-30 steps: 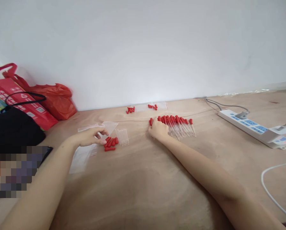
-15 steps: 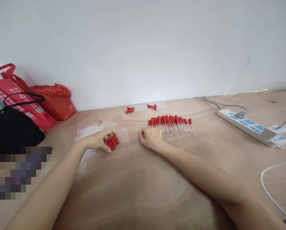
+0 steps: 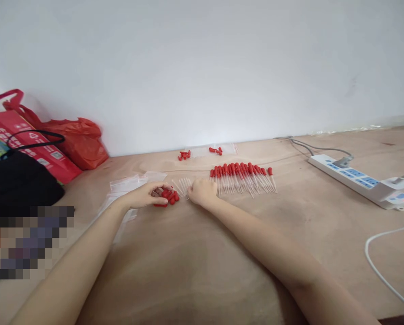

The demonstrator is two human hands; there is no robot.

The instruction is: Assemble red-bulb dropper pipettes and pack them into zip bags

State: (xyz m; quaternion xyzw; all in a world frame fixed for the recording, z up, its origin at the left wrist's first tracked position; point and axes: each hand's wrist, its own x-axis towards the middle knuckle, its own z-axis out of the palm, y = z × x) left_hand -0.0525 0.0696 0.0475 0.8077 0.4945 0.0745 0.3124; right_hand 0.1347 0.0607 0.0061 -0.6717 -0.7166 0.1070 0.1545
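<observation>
Several red rubber bulbs (image 3: 172, 197) lie in a small heap on the wooden table. Around the heap's left side curves my left hand (image 3: 149, 195), its thumb and fingers apart. Just right of the bulbs, clear thin tubes (image 3: 180, 186) are fanned out. At their right end rests my right hand (image 3: 202, 191), its fingers curled together; what they hold, if anything, is hidden. Beyond it, a row of tubes with red bulbs on top (image 3: 244, 174) lies side by side.
Clear plastic bags (image 3: 127, 184) lie left. Near the wall are more red bulbs (image 3: 184, 155) and a clear bag (image 3: 229, 148). A white power strip (image 3: 354, 176) with cables is right. Red bags (image 3: 82, 142) and a black cloth (image 3: 21, 185) are at the far left.
My right hand has moved left to the loose tubes, which are now more fanned out. My left hand and the red bulbs by it have shifted right and slightly away from me.
</observation>
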